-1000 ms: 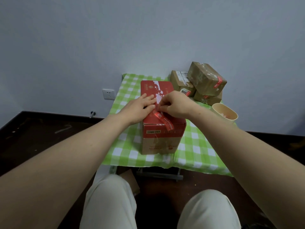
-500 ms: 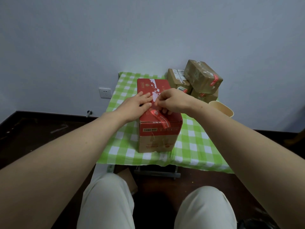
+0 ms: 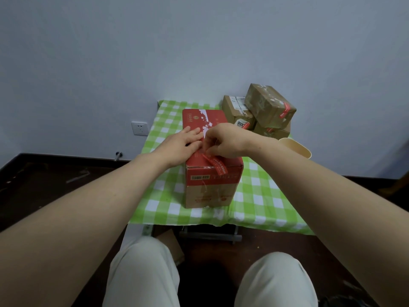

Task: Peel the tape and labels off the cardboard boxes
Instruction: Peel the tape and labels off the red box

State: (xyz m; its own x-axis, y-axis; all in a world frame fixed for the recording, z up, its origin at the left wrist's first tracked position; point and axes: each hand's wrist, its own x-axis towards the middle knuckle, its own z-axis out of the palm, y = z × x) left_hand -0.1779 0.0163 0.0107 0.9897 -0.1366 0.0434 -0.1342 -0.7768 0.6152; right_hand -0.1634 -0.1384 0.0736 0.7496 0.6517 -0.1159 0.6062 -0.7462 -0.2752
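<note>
Tape [image 3: 215, 166] is what this job is about. A red strip of it lies on top of the red box [image 3: 212, 187]. The box sits in the middle of the table [image 3: 261, 196], which has a green checked cloth on it.

The strip runs the long way of the box. It goes from the middle of the top toward the person, and its near end hangs a little over the front edge. That near part looks loose and twisted.

The right hand [image 3: 225, 140] is on the box top with its fingers curled down. It pinches the far end of the strip. The left hand [image 3: 179, 147] lies flat just beside it with straight fingers. It presses on the box top and grips nothing. The two hands almost touch.

Past the hands, the top has white torn spots along the same line. I think the tape there is already off.

From the pinch, the strip lies toward the person. So I think the pull should go up and along that line, not sideways, or the thin strip may rip. The flat hand should hold the box down.

Brown boxes [image 3: 269, 105] are piled at the back right, with tape and labels on them. A cup [image 3: 296, 148] stands near them.
</note>
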